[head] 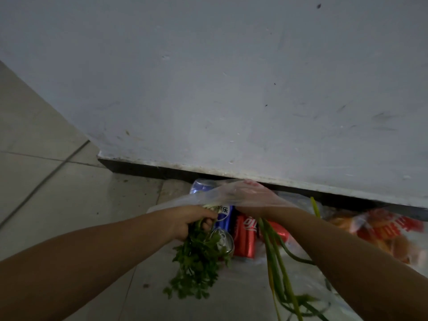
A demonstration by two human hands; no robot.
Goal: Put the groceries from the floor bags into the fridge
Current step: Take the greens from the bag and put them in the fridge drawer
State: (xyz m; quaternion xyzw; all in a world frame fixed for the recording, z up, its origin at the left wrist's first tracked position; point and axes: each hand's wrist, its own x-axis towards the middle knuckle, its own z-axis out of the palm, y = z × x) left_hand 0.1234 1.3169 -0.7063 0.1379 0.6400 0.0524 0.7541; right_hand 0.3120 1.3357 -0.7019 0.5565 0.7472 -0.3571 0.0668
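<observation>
My left hand (187, 220) grips a bunch of leafy green coriander (196, 262) by its stems; the leaves hang down toward me. My right hand (250, 198) is inside a clear plastic bag (185, 199) and holds the root ends of long green onions (275, 262), which trail down to the lower right. Under my hands, on the floor plastic, lie a blue cola can (223, 218) and red cola cans (245, 237). Another blue can (202, 185) lies against the wall's base.
A grey-white wall (231, 77) with a dark skirting (143, 169) fills the upper view. A clear bag of orange-and-red packaged food (382, 230) lies at the right. Pale tiled floor (58, 181) spreads to the left.
</observation>
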